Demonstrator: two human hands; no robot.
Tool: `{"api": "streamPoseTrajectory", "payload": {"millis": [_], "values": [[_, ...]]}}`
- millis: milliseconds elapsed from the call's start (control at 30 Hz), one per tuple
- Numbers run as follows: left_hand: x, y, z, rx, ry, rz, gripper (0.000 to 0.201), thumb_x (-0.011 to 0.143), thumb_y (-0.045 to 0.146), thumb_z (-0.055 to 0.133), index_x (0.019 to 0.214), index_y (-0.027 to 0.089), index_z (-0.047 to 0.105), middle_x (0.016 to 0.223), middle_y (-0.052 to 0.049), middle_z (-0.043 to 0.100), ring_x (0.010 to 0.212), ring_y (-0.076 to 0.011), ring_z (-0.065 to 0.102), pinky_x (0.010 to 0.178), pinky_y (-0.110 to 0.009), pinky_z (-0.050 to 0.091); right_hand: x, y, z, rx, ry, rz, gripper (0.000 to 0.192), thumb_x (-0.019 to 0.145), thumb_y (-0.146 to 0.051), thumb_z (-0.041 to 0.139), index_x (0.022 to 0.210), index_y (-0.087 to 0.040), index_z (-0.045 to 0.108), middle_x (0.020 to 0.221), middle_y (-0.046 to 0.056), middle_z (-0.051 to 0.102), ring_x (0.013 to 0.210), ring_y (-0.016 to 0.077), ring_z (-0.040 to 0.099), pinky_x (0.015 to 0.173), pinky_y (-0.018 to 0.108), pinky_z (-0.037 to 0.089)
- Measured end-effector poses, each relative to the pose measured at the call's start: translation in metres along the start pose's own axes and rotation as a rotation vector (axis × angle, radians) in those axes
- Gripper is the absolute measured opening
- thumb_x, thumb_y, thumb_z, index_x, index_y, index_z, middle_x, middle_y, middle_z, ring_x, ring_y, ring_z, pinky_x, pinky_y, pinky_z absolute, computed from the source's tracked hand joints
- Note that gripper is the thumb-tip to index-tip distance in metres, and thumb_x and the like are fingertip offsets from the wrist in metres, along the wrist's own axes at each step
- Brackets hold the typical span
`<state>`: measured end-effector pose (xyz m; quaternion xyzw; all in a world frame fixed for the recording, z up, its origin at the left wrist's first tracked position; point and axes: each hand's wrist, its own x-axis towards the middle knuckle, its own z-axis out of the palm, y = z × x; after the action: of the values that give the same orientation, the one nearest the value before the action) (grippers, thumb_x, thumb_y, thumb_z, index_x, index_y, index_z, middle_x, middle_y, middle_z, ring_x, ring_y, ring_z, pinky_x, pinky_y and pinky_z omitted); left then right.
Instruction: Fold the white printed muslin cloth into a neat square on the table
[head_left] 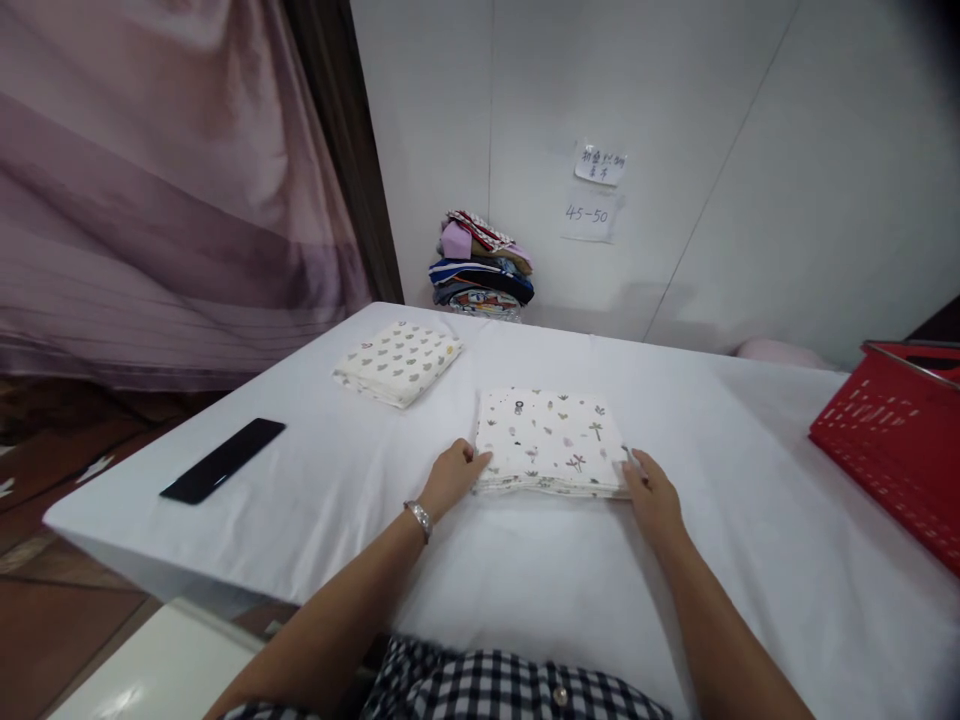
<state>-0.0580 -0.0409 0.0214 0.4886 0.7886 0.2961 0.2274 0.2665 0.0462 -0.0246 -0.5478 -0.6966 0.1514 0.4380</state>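
A folded white cloth [551, 440] printed with small plants and figures lies flat in front of me on the white-covered table [525, 560]. My left hand [452, 475] grips its near left corner, thumb on top and fingers curled at the edge. At the near right corner my right hand [654, 495] pinches the cloth's edge between thumb and fingers. The undersides of both grips are hidden. Farther back to the left lies a second folded cloth [401, 362], white with rows of grey-green motifs; neither hand touches it.
A black phone-like slab [223, 460] lies near the table's left edge. On the right stands a red plastic basket [892, 430]. Behind the table rises a stack of folded fabrics [482, 265] against the wall. A pink curtain [165, 180] hangs at left.
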Motion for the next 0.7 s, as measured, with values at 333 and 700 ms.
{"api": "streamPoseTrajectory", "payload": {"millis": [333, 700], "values": [[-0.011, 0.012, 0.018, -0.180, -0.096, -0.043, 0.027, 0.076, 0.044, 0.056, 0.069, 0.021, 0.042, 0.053, 0.005, 0.052, 0.049, -0.0115, 0.050, 0.050, -0.023, 0.036, 0.045, 0.033, -0.001, 0.142, -0.181, 0.205, 0.059, 0.061, -0.031, 0.063, 0.119, -0.015, 0.058, 0.088, 0.006, 0.068, 0.068, 0.0183, 0.060, 0.065, 0.034, 0.050], [-0.030, 0.017, 0.031, -0.409, -0.246, -0.012, 0.021, 0.075, 0.037, 0.059, 0.073, 0.020, 0.046, 0.060, 0.005, 0.054, 0.045, -0.0083, 0.050, 0.045, -0.021, 0.038, 0.022, -0.027, -0.008, -0.078, -0.045, -0.401, 0.027, 0.084, -0.032, 0.048, 0.101, -0.019, 0.065, 0.101, 0.009, 0.067, 0.097, 0.0242, 0.060, 0.089, 0.043, 0.045]]}}
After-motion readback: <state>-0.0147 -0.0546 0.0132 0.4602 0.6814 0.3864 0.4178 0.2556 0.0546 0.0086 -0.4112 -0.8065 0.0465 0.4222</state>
